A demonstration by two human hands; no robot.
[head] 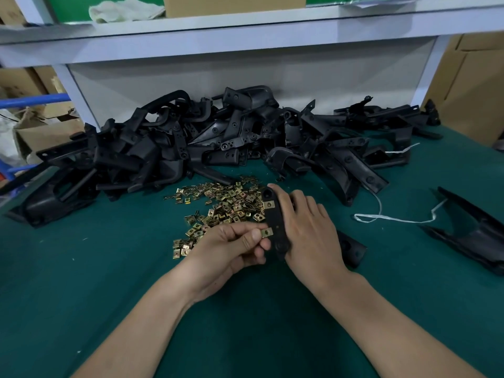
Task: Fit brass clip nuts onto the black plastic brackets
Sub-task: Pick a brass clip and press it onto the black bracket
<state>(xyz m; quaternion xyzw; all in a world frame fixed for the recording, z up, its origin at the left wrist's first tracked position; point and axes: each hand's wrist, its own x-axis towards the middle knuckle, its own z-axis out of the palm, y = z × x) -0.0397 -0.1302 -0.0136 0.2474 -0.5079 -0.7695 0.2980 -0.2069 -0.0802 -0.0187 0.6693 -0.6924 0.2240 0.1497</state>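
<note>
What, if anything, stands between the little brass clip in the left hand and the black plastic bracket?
Nothing visible. The left hand pinches the square brass clip nut right at the edge of the long black plastic bracket, gripped by the right hand.

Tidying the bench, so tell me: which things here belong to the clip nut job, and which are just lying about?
Job: held bracket, pinched clip nut, loose clip nuts, bracket pile.
Lying about: white string, cloth, cardboard box.
</note>
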